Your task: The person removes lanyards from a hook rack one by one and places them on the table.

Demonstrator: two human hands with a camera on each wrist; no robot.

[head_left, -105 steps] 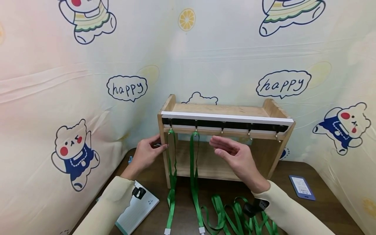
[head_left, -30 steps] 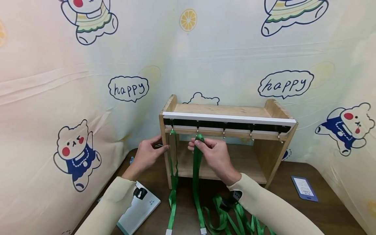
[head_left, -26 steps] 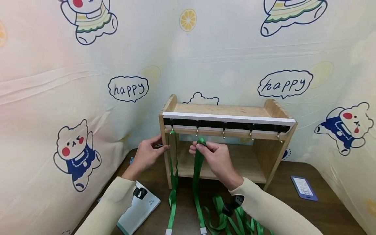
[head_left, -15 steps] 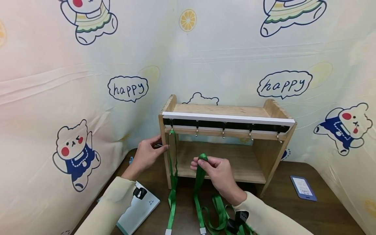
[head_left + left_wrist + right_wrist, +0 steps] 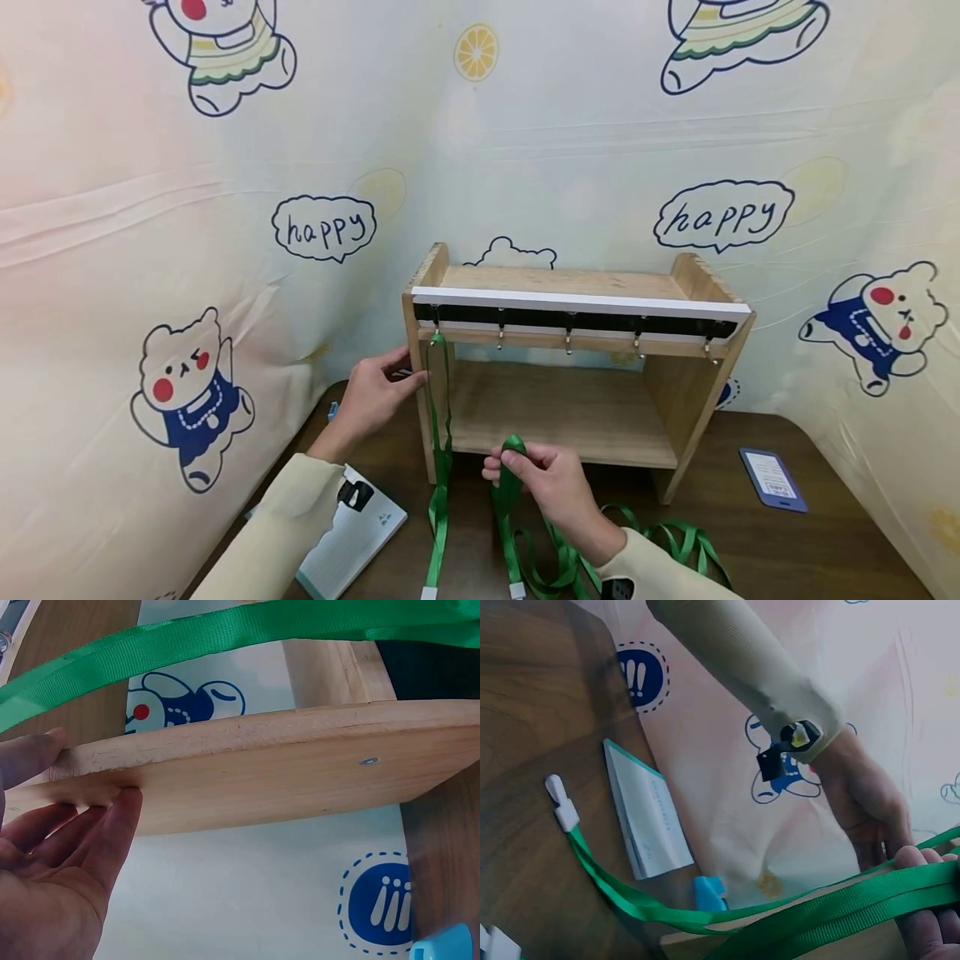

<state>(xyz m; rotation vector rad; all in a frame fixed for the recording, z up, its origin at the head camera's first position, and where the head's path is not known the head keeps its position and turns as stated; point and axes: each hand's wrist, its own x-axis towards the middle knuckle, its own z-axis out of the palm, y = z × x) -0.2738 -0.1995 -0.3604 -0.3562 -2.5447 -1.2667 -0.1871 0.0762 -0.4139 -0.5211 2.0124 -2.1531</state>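
One desk (image 5: 720, 467) carries one five-hook wooden rack (image 5: 562, 408). Left hand (image 5: 372, 396) grips it; right hand (image 5: 558, 490) pinches one green lanyard (image 5: 510, 493).

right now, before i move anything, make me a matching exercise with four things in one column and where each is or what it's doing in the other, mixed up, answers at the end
Things
1. left hand
2. right hand
3. blue card holder
4. notepad

Places or states
A. on the table, right of the wooden shelf
B. on the table, partly hidden by the left sleeve
C. holding the shelf's left side
D. holding a green lanyard below the hooks

Pairs: 1-C, 2-D, 3-A, 4-B
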